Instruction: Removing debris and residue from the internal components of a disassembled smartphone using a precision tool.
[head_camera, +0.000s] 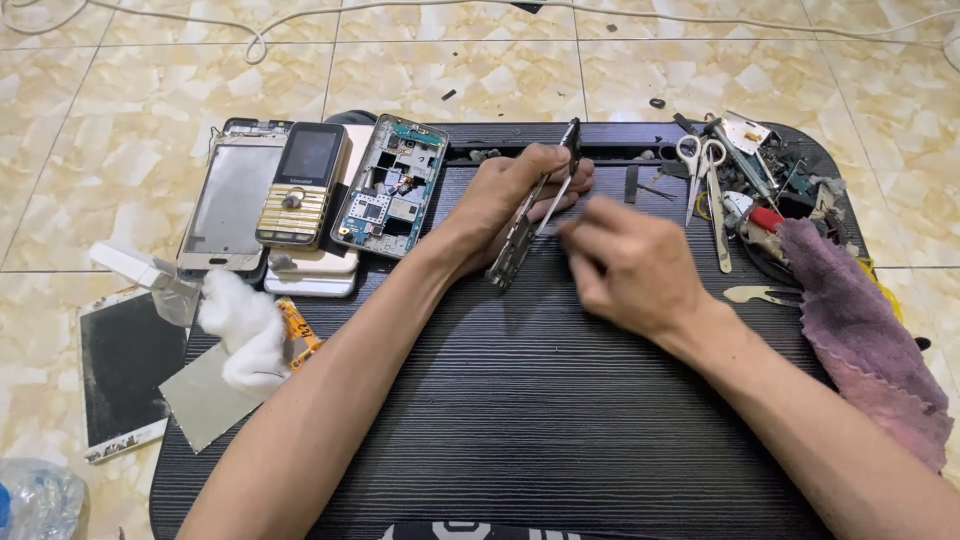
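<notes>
- Hands meet over the middle of a dark, ribbed work board (520, 400) that lies on a tiled floor.
- Left hand (510, 195) grips a thin phone frame (530, 215) on edge — fingers curled round its upper half, thumb on the near side. The frame stands tilted, its lower end resting on the board and its top end rising past the fingertips toward the board's far rim.
- Right hand (630, 265) is just to the right of the frame, fingers pinched together on slim tweezers (556, 208) whose tips reach to the frame, under the left fingers. The hand is blurred, so the exact hold cannot be told.
- Left of the frame, near the left wrist, lies an opened phone (390, 185) with its circuit board bare.
- Beside that — a gold keypad phone (303, 185) lying on a larger pale phone (228, 205).
- At the board's left edge sit a wad of white cotton (245, 325) and a loose screen panel (125, 370) out on the floor.
- At the far right corner, well apart from the hands: scissors (705, 170), a heap of small tools and parts, and a purple cloth (860, 330) draped over the edge.
</notes>
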